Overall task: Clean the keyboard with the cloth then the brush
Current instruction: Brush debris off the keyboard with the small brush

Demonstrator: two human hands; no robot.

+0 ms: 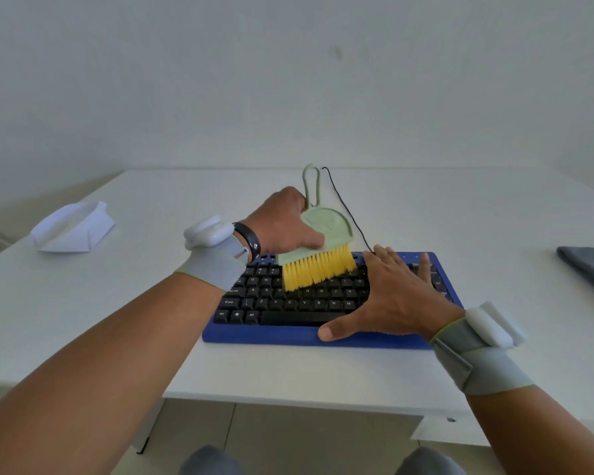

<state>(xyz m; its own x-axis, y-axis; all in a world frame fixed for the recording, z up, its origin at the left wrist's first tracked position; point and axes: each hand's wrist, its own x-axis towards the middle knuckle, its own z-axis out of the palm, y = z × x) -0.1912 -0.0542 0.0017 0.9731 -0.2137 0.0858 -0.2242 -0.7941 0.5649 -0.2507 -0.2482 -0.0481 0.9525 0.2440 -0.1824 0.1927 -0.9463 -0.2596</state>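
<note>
- A white table (323, 368) stands against a plain pale wall, with tiled floor showing beneath its near edge.
- The keyboard (275, 334), blue-framed with black keys, lies flat near the table's near edge, just right of centre; a thin black cable (343, 207) runs from its back edge toward 12 o'clock.
- The left hand (282, 228) grips the brush (319, 255) by its pale green handle, fingers and thumb curled round it; the looped end of the handle points toward 12 o'clock.
- The brush's yellow bristles point down toward 6 o'clock and reach the upper letter rows in the middle of the keyboard.
- The right hand (391, 296) rests flat on the right half of the keyboard, fingers straight and spread toward 12 o'clock, the thumb stretched toward 9 o'clock along the front edge of the frame.
- The two hands are close, the brush head just beside the right hand's fingertips.
- Both wrists wear grey bands carrying white devices; the left also has a dark bracelet.
- A folded white cloth (72, 228) lies well apart at 9 o'clock from the keyboard.
- A grey fabric item (590, 269) sits at the table's edge at 3 o'clock.
</note>
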